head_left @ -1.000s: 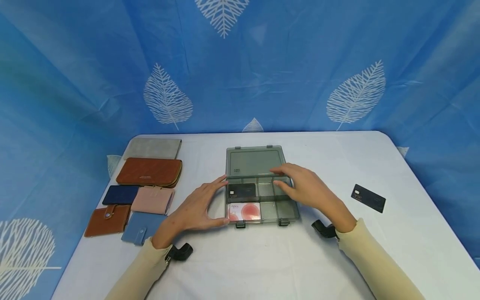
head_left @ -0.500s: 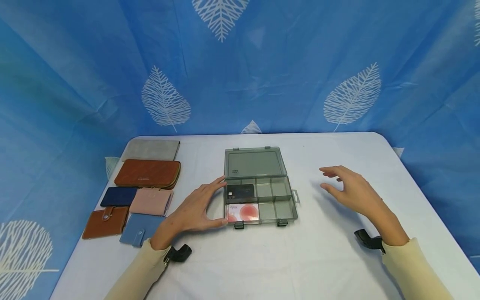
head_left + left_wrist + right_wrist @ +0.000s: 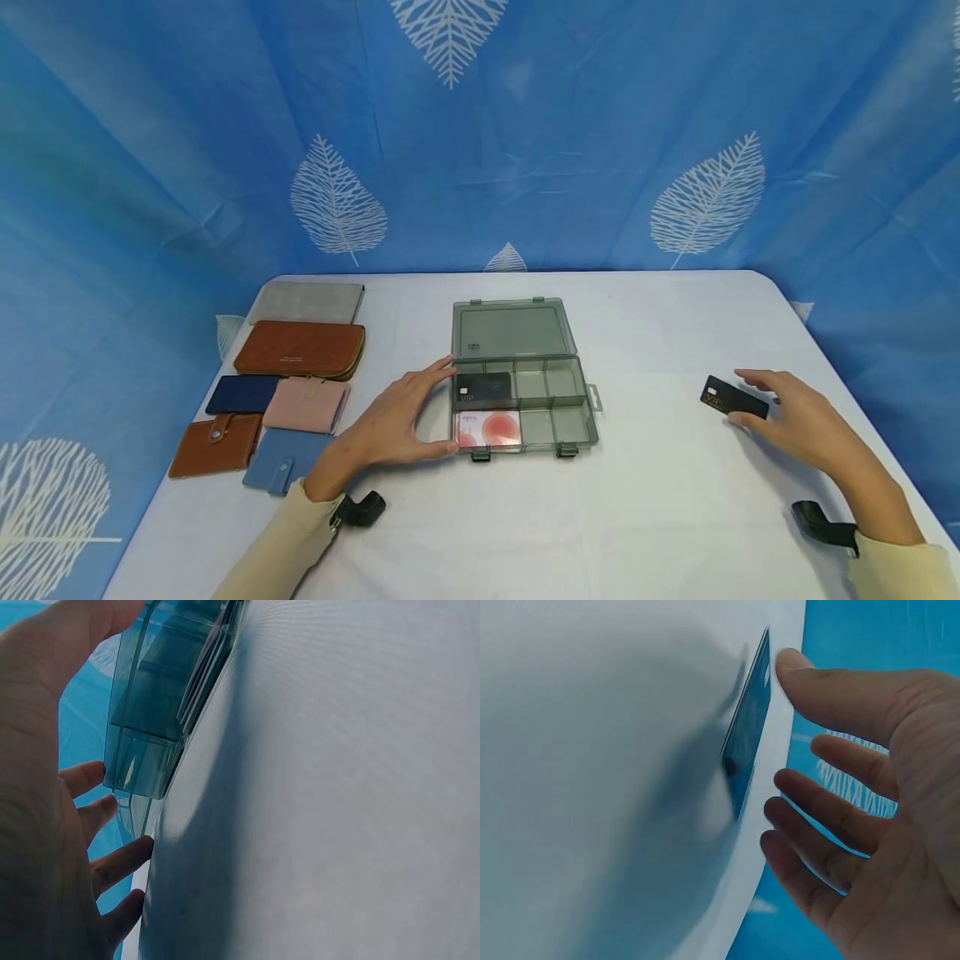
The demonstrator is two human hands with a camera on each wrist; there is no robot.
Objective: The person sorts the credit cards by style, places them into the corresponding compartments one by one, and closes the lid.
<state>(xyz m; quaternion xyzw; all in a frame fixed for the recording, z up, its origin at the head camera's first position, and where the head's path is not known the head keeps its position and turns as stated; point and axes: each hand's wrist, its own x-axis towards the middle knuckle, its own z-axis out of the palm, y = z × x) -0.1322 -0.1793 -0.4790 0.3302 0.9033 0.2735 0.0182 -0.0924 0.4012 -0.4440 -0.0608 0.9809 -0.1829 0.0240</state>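
Note:
A translucent grey-green organizer box (image 3: 536,425) stands lid-open mid-table. My left hand (image 3: 393,417) spans its left side, thumb at the front corner and forefinger by the hinge end; the left wrist view shows the other fingers spread beside the box wall (image 3: 142,761). Inside the left compartments are a black VIP card (image 3: 483,390) and a white card with red circles (image 3: 489,429). On the right, another black VIP card (image 3: 723,395) lies flat. My right hand (image 3: 806,421) hovers at it with thumb and fingers apart; in the right wrist view the card (image 3: 751,724) shows just beyond the thumb.
Several wallets are grouped at the left: grey (image 3: 307,302), long brown (image 3: 300,346), navy (image 3: 242,394), pink (image 3: 303,404), small brown (image 3: 202,448) and blue (image 3: 285,457). A blue leaf-patterned curtain (image 3: 570,150) hangs behind the white table (image 3: 637,533).
My right hand has left the box and moved right to the loose black card. The left hand stays at the box's left side.

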